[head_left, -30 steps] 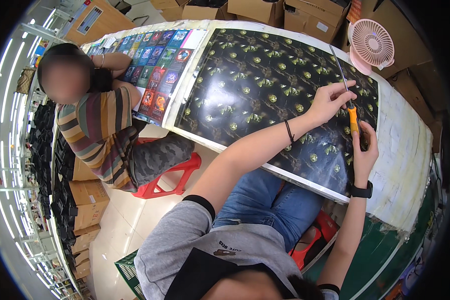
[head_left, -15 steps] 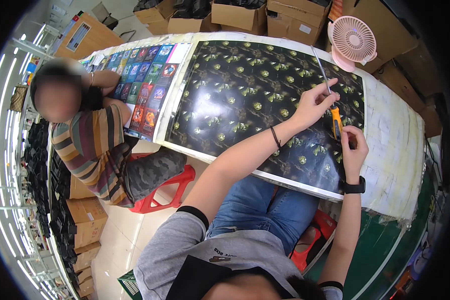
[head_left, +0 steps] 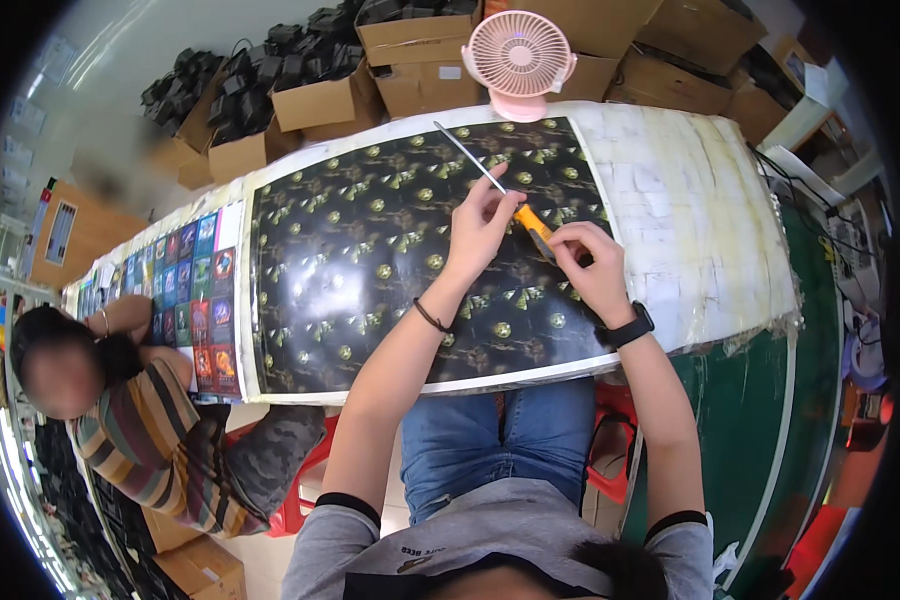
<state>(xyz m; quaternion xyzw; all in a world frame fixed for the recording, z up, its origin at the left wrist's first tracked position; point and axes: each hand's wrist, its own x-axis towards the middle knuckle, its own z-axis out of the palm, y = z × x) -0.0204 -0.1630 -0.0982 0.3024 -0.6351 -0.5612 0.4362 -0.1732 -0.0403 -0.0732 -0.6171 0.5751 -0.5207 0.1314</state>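
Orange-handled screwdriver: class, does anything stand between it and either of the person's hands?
Nothing visible does. The left hand holds the orange-handled screwdriver by its shaft, near the handle; the right hand is at the handle's end. The pink fan stands farther off, not between.

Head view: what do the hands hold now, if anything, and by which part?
A screwdriver-like tool: the left hand holds it where the metal shaft meets the orange handle; the right hand pinches the handle's end.

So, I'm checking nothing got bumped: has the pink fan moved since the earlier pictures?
No: the pink fan stands just beyond the far right corner of the dark sheet, as before; the view turned.
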